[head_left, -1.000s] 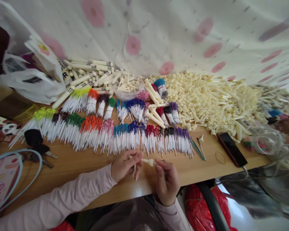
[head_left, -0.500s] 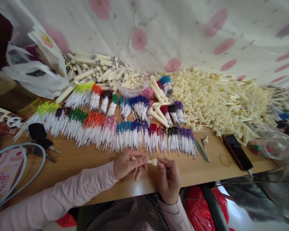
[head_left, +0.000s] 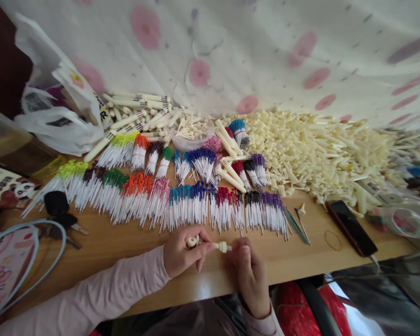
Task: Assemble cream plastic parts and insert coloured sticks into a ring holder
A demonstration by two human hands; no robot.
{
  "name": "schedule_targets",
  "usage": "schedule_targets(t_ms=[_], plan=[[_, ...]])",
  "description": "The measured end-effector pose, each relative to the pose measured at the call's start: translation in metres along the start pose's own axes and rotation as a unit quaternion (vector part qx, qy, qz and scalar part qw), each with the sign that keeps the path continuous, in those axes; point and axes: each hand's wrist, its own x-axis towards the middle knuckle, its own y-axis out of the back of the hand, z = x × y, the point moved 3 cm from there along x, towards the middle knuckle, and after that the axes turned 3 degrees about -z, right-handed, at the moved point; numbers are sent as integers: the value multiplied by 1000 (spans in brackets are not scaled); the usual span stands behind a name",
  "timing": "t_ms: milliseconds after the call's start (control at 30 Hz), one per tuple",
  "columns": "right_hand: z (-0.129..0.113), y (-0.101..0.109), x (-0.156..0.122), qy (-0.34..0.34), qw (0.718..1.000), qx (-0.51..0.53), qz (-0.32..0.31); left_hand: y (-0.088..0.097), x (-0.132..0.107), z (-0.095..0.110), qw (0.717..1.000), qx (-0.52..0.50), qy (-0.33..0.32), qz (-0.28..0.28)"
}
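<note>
My left hand is closed around a small cream plastic pen part, its collared end sticking out to the right. A round cream piece also shows between the left fingers. My right hand is closed, slightly blurred, just off the part's right end; what its fingers hold is hidden. Behind the hands lies a long row of pen refills with white tubes and coloured ends, sorted by colour. More refills in bundles lie farther back.
A big heap of cream plastic parts fills the back right. Cream pen barrels and a clear bowl stand back left. Tweezers, a rubber band and a phone lie right; keys lie left.
My right hand has moved slightly right, away from the cream part, baring more of its end. The left hand has turned so the round piece shows. The view has shifted a little.
</note>
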Motion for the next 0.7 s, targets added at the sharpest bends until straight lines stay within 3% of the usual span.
schedule_targets(t_ms=[67, 200, 367, 467, 533, 600, 700], plan=[[3, 5, -1, 17, 1000, -14, -2, 0, 1, -1, 1000, -3, -2, -3], [5, 4, -4, 38, 996, -41, -66, 0, 1, -1, 1000, 9, 10, -4], [8, -3, -7, -27, 997, 2, -79, 0, 1, 0, 1000, 16, 9, -1], [12, 3, -5, -85, 989, 114, -39, 0, 2, 1, 1000, -3, 17, 2], [16, 8, -3, -154, 959, 240, -4, 1, 3, 2, 999, -21, 24, 3], [18, 10, 0, -211, 910, 356, -2, 2, 3, 3, 999, -32, 28, 1], [16, 8, 5, -233, 871, 431, -24, 2, 3, 1, 999, -33, 29, -7]])
